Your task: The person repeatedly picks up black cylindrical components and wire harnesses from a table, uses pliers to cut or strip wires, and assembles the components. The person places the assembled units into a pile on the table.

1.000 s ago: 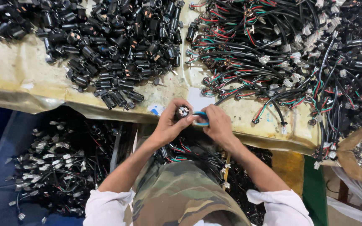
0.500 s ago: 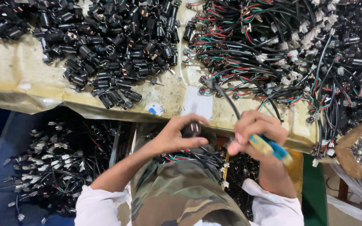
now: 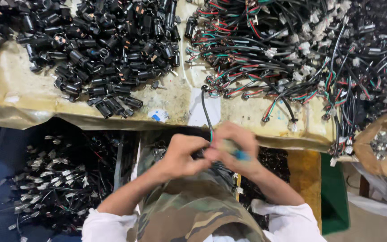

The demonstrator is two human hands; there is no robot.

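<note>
Here, head view: both hands meet just below the surface [image 3: 256, 121] edge, over the lap; left hand [image 3: 182, 154] closed round a small black part I can't make out, right hand [image 3: 238, 150] closed on a blue-handled tool [image 3: 240, 155], blurred, with a cable [image 3: 206, 112] running from the hands up onto the surface. Looks like a mid-assembly step, tool working on the cable end, and the next move would call for a steady left grip. Room is tight: connector pile [image 3: 104, 49] left, wire heap [image 3: 301, 54] right, bin [image 3: 54, 179] beside the left elbow.
</note>
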